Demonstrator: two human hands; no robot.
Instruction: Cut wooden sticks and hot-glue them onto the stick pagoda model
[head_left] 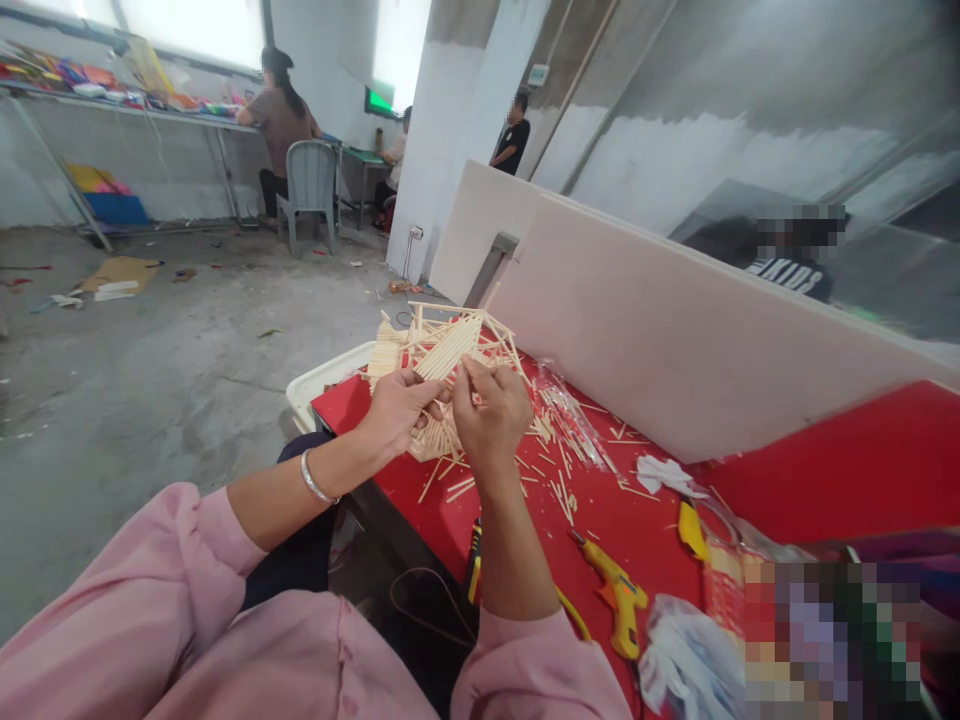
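Note:
A model built of thin wooden sticks (448, 347), with a slatted sloping panel, stands at the far end of the red tabletop (525, 540). My left hand (405, 408), a silver bangle on its wrist, is closed at the model's near edge, thumb and fingers pinching it. Close beside it, my right hand (493, 410) is closed with thumb and forefinger pinched together; whatever lies between the fingertips is too small to make out. Loose sticks (564, 497) and short cut pieces are scattered around and to the right of the model.
On the right lie a yellow glue gun (616, 597), a clear plastic bag (686, 655) and crumpled white tissue (666, 474). A yellow-black cutter (474, 560) rests by the near edge. White boards (645, 310) rise behind the table. Other people sit or stand farther off.

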